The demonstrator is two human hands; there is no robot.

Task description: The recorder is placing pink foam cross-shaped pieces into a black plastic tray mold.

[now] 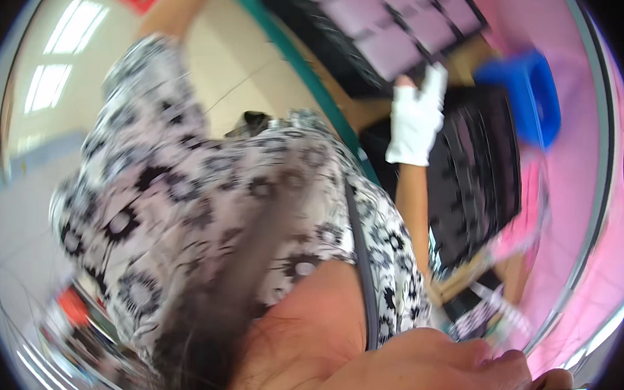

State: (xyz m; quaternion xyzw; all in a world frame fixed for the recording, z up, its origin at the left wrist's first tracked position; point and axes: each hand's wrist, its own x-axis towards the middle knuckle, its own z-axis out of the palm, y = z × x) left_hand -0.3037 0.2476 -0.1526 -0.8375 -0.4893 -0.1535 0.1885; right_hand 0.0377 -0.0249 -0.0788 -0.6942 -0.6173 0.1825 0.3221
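Observation:
The picture is blurred and tilted, and my own black-and-white patterned top (219, 200) fills the middle. My right hand (416, 121), in a white glove, lies with fingers spread at the near edge of a black slotted tray (479, 174); it grips nothing that I can see. My bare right forearm (413, 217) runs down from it. My left arm (172, 10) stretches up to the top edge, where its hand is cut off from view.
A second black tray holding several pale purple square pieces (387, 26) lies beyond the gloved hand. A blue bin (527, 96) stands to the right on a pink surface (589, 178). A green table edge (296, 60) runs diagonally. Pale floor lies left.

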